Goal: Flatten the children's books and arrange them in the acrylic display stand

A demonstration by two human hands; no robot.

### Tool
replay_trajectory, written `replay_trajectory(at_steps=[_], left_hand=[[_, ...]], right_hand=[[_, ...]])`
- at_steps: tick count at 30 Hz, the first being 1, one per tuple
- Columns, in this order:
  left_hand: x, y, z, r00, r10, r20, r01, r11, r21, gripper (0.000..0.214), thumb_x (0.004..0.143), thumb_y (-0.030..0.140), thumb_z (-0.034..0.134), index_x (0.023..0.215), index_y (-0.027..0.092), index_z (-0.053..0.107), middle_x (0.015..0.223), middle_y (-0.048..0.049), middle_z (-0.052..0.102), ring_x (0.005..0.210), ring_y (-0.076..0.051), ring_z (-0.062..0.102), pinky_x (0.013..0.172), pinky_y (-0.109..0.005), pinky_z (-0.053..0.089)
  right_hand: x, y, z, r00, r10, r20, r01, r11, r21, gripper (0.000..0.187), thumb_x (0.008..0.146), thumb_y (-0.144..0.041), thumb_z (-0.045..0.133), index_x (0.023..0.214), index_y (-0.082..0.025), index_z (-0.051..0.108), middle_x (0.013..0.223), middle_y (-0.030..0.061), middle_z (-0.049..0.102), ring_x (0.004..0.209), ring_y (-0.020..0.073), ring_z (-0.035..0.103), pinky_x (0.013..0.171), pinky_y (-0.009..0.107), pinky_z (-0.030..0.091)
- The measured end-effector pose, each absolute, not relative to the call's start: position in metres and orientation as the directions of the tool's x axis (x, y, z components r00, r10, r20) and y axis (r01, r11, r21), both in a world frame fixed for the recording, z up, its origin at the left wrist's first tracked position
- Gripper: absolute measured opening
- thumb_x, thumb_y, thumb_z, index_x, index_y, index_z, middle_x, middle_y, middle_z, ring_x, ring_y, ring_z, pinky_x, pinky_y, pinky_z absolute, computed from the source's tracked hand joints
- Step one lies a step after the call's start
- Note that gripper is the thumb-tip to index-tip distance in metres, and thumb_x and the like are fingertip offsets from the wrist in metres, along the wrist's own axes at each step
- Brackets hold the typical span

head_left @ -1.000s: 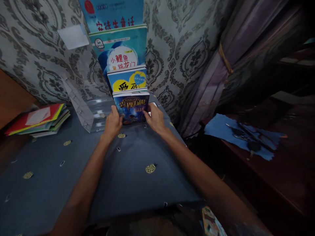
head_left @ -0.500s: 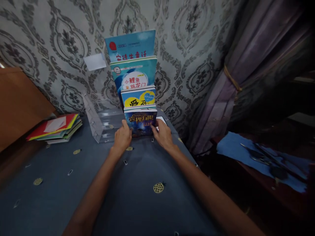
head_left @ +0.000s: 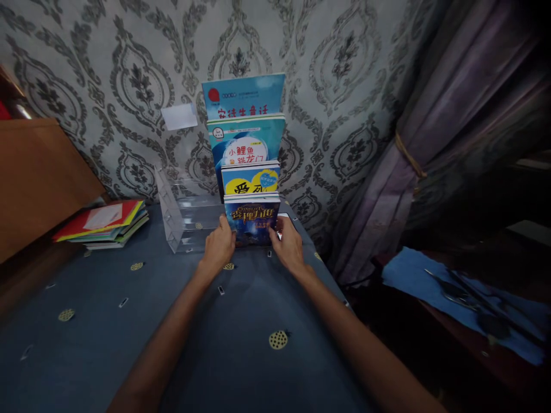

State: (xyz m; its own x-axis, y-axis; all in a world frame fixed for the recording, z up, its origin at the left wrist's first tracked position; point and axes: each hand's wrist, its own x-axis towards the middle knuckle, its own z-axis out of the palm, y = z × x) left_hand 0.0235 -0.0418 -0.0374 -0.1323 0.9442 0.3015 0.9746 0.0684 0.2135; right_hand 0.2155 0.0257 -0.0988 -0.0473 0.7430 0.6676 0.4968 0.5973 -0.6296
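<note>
Head view: dark paperback (head_left: 253, 221) is pinched at its side edges by left hand (head_left: 218, 248) and right hand (head_left: 287, 246); judged light, flexible, glossy-slippery, best held there.

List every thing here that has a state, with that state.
front book, upright in the rack, gripped at both sides.
left hand, closed on its left edge.
right hand, closed on its right edge.
clear rack, standing against the wall.
book pile, lying flat.
curtain, tied back.
blue cloth, spread out.
</note>
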Motion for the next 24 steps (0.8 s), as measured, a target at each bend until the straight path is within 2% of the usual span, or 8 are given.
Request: replay_trajectory(at_steps=[7,13,19,24], left_hand=[[0.021,-0.039,-0.040,-0.123,0.953,0.278,0.964,0.048,0.263,0.035,0.101,0.026,0.045,0.132,0.011,0.038,0.113,-0.0215,0.072,0.101,-0.032,0.074,0.080,-0.037,0.054],[0.021,-0.038,-0.043,-0.124,0.952,0.281,0.956,0.038,0.291,0.033,0.100,0.023,0.043,0.130,0.011,0.041,0.109,-0.0209,0.073,0.099,-0.032,0.074,0.080,-0.037,0.054],[0.022,-0.036,-0.045,-0.122,0.942,0.313,0.949,0.018,0.316,0.034,0.099,0.021,0.041,0.131,0.011,0.043,0.110,-0.0197,0.073,0.096,-0.030,0.074,0.078,-0.036,0.055],[0.022,-0.036,-0.044,-0.113,0.948,0.299,0.949,0.014,0.315,0.032,0.099,0.019,0.040,0.130,0.010,0.043,0.109,-0.0193,0.073,0.095,-0.030,0.074,0.078,-0.037,0.054]], right_hand=[[0.215,0.026,-0.089,0.011,0.748,0.664,0.484,0.577,-0.658,0.050,0.090,-0.032,0.055,0.137,-0.018,0.053,0.106,0.0133,0.066,0.090,0.0276,0.066,0.083,0.046,0.056],[0.212,0.031,-0.083,-0.012,0.766,0.643,0.430,0.584,-0.688,0.045,0.091,-0.030,0.053,0.134,-0.021,0.059,0.110,0.0126,0.061,0.092,0.0268,0.067,0.075,0.042,0.060],[0.211,0.031,-0.086,-0.016,0.735,0.678,0.471,0.604,-0.644,0.043,0.092,-0.027,0.049,0.134,-0.022,0.060,0.109,0.0139,0.061,0.097,0.0294,0.065,0.080,0.046,0.060],[0.210,0.028,-0.087,-0.007,0.713,0.701,0.507,0.607,-0.612,0.044,0.093,-0.023,0.045,0.134,-0.023,0.062,0.104,0.0138,0.061,0.094,0.0287,0.064,0.079,0.045,0.058]])
